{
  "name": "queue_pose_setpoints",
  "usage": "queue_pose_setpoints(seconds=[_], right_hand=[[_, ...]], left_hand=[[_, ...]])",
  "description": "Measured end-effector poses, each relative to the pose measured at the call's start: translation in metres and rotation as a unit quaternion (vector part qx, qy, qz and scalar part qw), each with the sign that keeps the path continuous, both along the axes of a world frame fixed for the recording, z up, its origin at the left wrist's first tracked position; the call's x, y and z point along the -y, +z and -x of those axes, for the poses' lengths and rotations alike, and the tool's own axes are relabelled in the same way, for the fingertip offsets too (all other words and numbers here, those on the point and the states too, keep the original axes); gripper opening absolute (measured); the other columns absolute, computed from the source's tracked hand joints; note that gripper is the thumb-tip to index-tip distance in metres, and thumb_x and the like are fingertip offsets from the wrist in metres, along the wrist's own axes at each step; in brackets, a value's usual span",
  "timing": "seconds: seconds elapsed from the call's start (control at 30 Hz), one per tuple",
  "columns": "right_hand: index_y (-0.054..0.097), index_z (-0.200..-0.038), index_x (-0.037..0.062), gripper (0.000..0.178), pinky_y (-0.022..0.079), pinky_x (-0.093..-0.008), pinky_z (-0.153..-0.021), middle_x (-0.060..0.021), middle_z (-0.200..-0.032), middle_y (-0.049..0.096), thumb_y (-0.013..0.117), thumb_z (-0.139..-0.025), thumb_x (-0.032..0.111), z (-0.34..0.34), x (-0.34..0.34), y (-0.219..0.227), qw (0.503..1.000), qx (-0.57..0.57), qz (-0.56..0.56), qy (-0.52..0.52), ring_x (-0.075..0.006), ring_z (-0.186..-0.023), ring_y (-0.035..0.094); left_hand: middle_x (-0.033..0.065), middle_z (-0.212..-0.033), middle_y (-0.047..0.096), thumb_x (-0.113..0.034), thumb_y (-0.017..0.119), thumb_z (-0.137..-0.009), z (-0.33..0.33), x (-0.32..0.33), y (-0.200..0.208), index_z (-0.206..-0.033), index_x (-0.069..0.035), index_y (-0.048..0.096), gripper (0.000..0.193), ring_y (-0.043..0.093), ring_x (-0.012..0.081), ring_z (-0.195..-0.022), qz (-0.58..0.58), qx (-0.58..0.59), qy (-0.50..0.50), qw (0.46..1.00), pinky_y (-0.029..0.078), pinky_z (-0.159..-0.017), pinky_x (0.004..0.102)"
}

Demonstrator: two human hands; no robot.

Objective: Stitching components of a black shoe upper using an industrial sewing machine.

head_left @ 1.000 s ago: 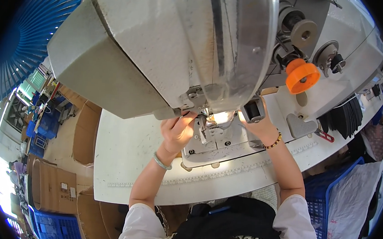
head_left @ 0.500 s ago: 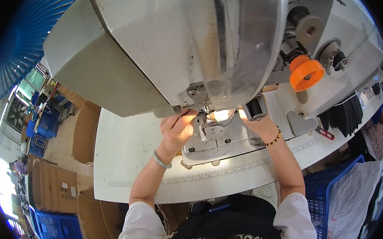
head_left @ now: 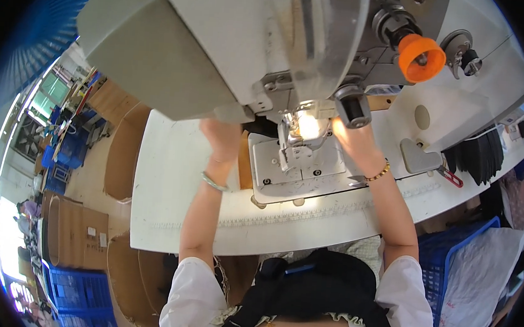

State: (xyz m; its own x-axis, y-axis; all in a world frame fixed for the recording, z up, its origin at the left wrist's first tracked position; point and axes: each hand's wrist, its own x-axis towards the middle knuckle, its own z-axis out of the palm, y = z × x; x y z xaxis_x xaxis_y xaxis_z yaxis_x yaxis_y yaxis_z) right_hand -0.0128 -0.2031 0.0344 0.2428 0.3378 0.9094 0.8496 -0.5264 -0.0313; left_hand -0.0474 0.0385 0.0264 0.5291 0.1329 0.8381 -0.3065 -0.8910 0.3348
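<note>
A sewing machine (head_left: 179, 48) stands over a white table, its lamp lighting the needle area and presser foot (head_left: 285, 153). My left hand (head_left: 220, 141) is left of the needle plate (head_left: 286, 171), its fingers hidden under the machine head. Dark material (head_left: 261, 126) shows between that hand and the needle area; whether the hand touches it cannot be seen. To the right of the lamp, my right hand (head_left: 358, 145) reaches in behind a black knob (head_left: 353, 109). Its fingertips are mostly covered, so any grip is hidden.
Stacked black pieces (head_left: 478, 157) lie on the right of the table (head_left: 167, 217), near red-handled snips (head_left: 450, 177). An orange thread-tension dial (head_left: 420, 59) juts from the machine. Cardboard boxes (head_left: 75, 232) stand on the left floor; a blue crate (head_left: 443, 267) is at the right.
My left hand has moved left and away from the needle, further under the machine head. Dark material now shows beside it. My right hand stays near the lamp. The view has shifted.
</note>
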Motion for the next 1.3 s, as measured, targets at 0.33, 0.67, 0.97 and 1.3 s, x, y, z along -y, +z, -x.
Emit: queue_pose_setpoints(seconds=[0.33,0.67,0.97,1.3], right_hand=[[0.059,-0.09,0.0019,0.019,0.041,-0.0271,-0.06,-0.009,-0.081,0.058,0.061,-0.082,0.019,0.107,-0.038,-0.017,0.791,-0.496,0.068,0.352,-0.0172,-0.069,0.054],[0.054,-0.081,0.0023,0.016,0.036,-0.0179,-0.063,0.0073,-0.073,0.045,0.058,-0.087,0.017,0.139,-0.058,-0.055,0.485,-0.732,-0.145,0.455,-0.0004,-0.073,0.04],[0.056,-0.082,0.0033,0.017,0.035,-0.0177,-0.062,0.0074,-0.073,0.046,0.057,-0.087,0.019,0.145,-0.058,-0.061,0.502,-0.718,-0.151,0.458,-0.0003,-0.071,0.04],[0.057,-0.083,0.0034,0.015,0.036,-0.0184,-0.063,0.0074,-0.073,0.048,0.058,-0.086,0.018,0.146,-0.061,-0.06,0.487,-0.729,-0.173,0.45,-0.0007,-0.071,0.042]], left_hand=[[0.0078,-0.087,0.053,-0.002,0.061,-0.057,0.143,0.021,-0.031,-0.084,-0.006,0.064,0.026,0.052,0.0213,-0.071,-0.252,0.097,-0.066,0.961,0.044,-0.056,0.0319],[0.0081,-0.09,0.052,-0.012,0.063,-0.062,0.176,0.033,-0.069,-0.086,-0.007,0.065,0.024,0.052,0.0208,-0.073,-0.201,0.114,-0.027,0.973,0.042,-0.053,0.0299],[0.0056,-0.089,0.051,-0.005,0.061,-0.057,0.177,0.038,-0.072,-0.084,-0.009,0.064,0.027,0.052,0.0197,-0.072,-0.183,0.14,-0.011,0.973,0.043,-0.054,0.03],[0.0053,-0.088,0.05,0.0,0.06,-0.054,0.177,0.038,-0.07,-0.083,-0.009,0.063,0.031,0.051,0.0208,-0.073,-0.182,0.125,-0.009,0.975,0.043,-0.058,0.03]])
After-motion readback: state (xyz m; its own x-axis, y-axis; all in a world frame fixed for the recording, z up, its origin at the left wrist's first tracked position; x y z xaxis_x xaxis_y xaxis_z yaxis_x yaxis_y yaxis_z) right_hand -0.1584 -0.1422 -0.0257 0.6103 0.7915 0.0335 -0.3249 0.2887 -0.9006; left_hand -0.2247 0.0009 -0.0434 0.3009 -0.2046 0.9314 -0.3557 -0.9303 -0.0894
